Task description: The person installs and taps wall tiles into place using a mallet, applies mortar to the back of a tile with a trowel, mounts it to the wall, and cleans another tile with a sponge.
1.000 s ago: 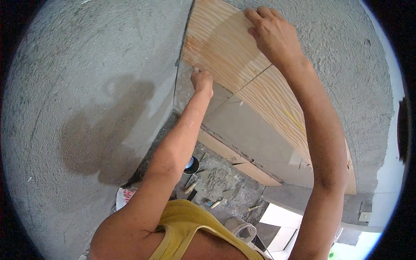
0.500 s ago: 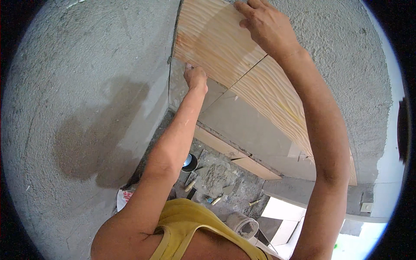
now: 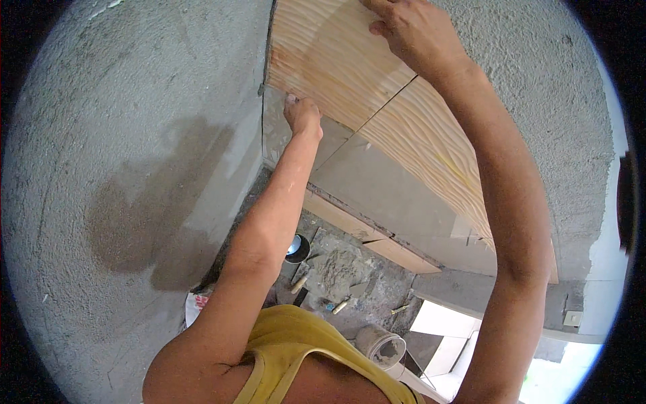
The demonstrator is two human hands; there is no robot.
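A wavy-textured, wood-coloured wall tile [image 3: 330, 57] sits against the wall in the corner, beside a second tile [image 3: 431, 145] of the same pattern, with a thin dark joint between them. At the first tile's lower edge, my left hand [image 3: 303, 116] is closed, fingers curled and thumb up; whether something small is pinched there is hidden. Higher up, my right hand [image 3: 422, 35] reaches to the tile's upper right part. Its fingers are stretched out and its thumb stands apart, with the fingertips near the top of the picture.
Rough grey plaster covers the left wall [image 3: 141, 87]. Smooth grey tiles [image 3: 383, 185] run below the patterned row. On the floor are a mortar heap [image 3: 340, 269], a trowel [image 3: 350, 296], a black bucket [image 3: 297, 249], a pale bucket [image 3: 382, 345] and white tiles [image 3: 441, 320].
The view has shifted slightly. My right hand sits a little higher in the picture, while my left hand stays at the tile's lower edge.
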